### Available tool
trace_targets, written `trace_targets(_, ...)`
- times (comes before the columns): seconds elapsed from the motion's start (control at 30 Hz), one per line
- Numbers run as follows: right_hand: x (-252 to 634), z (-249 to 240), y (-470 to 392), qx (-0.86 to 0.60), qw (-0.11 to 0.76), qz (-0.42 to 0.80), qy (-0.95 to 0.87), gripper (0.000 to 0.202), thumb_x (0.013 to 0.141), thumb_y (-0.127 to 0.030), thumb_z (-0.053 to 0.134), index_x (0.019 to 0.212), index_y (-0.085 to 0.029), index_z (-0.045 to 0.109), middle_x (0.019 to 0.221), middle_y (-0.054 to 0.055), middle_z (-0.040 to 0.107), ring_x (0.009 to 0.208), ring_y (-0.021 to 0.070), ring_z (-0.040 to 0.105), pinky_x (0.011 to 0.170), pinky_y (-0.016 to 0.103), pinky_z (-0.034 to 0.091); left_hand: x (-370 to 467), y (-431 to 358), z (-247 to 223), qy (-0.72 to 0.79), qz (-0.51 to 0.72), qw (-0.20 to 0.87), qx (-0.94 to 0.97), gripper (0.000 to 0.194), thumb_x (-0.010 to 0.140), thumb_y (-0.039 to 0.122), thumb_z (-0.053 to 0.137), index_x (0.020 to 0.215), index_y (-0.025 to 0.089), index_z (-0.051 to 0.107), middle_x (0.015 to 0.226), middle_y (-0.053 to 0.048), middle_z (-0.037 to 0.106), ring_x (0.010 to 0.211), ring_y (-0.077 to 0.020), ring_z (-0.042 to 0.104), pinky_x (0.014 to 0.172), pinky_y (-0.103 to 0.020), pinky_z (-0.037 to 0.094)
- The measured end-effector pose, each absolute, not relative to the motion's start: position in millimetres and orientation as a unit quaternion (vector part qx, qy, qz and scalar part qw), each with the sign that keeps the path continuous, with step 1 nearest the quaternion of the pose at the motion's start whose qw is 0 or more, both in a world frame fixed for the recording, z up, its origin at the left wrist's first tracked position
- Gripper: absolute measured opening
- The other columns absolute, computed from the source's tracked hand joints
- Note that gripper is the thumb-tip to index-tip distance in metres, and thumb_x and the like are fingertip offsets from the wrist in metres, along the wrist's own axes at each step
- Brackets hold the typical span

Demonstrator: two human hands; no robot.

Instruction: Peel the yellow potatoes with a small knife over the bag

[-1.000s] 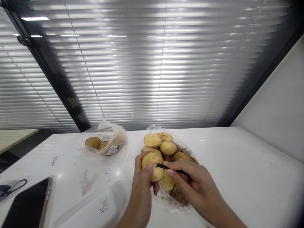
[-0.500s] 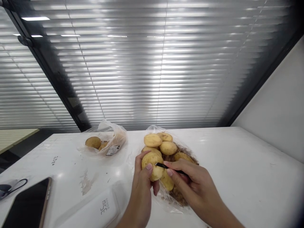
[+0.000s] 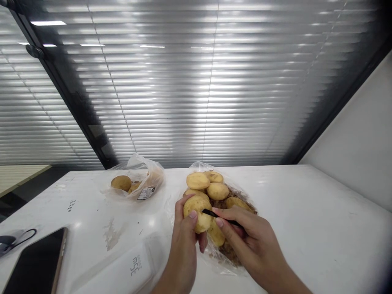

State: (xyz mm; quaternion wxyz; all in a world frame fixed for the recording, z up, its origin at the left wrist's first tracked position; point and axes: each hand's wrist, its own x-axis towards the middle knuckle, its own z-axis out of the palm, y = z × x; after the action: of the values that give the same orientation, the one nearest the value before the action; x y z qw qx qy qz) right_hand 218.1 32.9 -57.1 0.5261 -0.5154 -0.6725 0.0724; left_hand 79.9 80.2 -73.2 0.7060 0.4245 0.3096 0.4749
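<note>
My left hand (image 3: 185,234) is wrapped around a yellowish potato (image 3: 193,206), its thumb on the near side. Between the thumb and fingers of my right hand (image 3: 249,234) is a slim black tool (image 3: 210,212). The tool's tip meets the potato's right side; the rest of it is hidden by my fingers, so its exact kind is unclear. Behind and below the held potato, several pale peeled-looking potatoes (image 3: 217,190) lie on a clear plastic bag (image 3: 225,267) with brown peelings (image 3: 231,251).
On the white table (image 3: 318,220), a second plastic bag (image 3: 150,171) with brown-skinned potatoes (image 3: 121,183) and a label lies at the back left. A phone (image 3: 36,263) and a white power bank (image 3: 122,269) are at the front left, near a dark cable (image 3: 26,237). Blinds (image 3: 190,90) stand behind.
The view has shifted very slightly. Both hands, the potato and the black tool keep almost the same positions relative to each other.
</note>
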Motion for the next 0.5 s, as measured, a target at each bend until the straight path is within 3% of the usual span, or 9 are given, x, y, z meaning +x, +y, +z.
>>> trace_targets(0.5, 215.7, -57.9, 34.0, -0.525, 0.531, 0.067, -0.661, 0.014, 0.093, -0.018, 0.06, 0.099, -0.022, 0.072, 0.077, -0.001, 0.074, 0.063, 0.0109, 0.069, 0.056, 0.017, 0.054, 79.5, 80.1, -71.7, 0.309, 0.499, 0.716, 0.378, 0.049, 0.088, 0.055, 0.06, 0.123, 0.023, 0.049, 0.071, 0.005, 0.053, 0.052, -0.009, 0.043, 0.048, -0.022, 0.034)
